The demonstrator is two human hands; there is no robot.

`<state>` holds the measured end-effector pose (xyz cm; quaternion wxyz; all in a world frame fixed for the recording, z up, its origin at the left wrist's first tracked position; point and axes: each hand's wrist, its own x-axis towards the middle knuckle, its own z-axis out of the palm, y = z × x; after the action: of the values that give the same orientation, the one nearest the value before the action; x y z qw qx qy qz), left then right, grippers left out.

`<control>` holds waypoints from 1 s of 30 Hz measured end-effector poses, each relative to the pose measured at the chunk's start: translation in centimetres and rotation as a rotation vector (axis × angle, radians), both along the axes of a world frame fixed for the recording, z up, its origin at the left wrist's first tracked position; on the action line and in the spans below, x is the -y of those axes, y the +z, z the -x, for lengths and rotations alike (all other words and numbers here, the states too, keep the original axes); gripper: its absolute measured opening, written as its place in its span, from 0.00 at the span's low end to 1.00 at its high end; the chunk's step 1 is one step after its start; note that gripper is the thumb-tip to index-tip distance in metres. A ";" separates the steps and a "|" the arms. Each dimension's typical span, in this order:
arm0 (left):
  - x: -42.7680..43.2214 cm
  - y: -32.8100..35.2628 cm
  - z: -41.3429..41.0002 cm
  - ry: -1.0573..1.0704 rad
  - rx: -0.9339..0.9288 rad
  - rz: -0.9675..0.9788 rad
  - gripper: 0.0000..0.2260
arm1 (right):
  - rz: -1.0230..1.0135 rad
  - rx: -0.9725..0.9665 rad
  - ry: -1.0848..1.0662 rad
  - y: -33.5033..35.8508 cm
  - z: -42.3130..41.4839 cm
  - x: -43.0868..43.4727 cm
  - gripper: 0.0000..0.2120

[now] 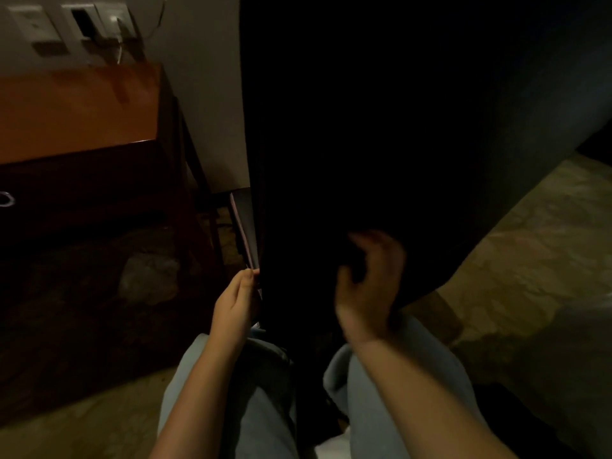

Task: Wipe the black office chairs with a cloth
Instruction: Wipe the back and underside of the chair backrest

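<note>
The broad back of a black office chair (397,127) fills the middle and right of the head view, very dark. My left hand (235,303) pinches the chair's left edge, where a thin pale pink strip (243,233) runs along it. Low on the chair back, my right hand (367,283) has its fingers and thumb curled round a dark wad (354,265) that looks like the cloth, pressed against the chair. The wad is hard to tell apart from the black surface. My knees in light jeans (381,392) sit on either side of the chair's lower part.
A brown wooden desk (73,107) with a dark drawer front and a metal handle (6,198) stands at the left. Wall sockets with a plug and cable (109,24) are above it. Pale patterned floor (530,260) shows at the right.
</note>
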<state>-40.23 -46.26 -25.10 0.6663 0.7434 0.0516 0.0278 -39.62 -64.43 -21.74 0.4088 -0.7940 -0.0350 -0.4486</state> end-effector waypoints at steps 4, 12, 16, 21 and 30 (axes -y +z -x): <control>-0.1 -0.7 -0.5 0.041 -0.002 0.020 0.13 | 0.389 0.029 0.331 -1.3 0.9 -5.5 0.14; -0.6 -0.1 -0.8 0.020 -0.127 0.156 0.22 | 0.508 0.047 0.365 -0.1 0.3 -1.6 0.15; -0.5 -0.1 -1.2 0.049 -0.221 0.217 0.23 | 0.471 0.301 0.205 7.7 0.2 -1.3 0.15; -0.5 -0.4 -1.3 0.059 -0.248 0.247 0.24 | 0.281 0.584 0.093 13.9 -0.3 -2.6 0.10; -1.1 -0.5 -0.6 0.000 -0.223 0.227 0.25 | 0.716 -0.029 0.476 -4.3 -0.7 -4.6 0.15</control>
<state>-39.59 -45.11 -25.56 0.7362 0.6618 0.1280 -0.0608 -38.87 -59.84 -26.06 0.1999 -0.8618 -0.3648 -0.2902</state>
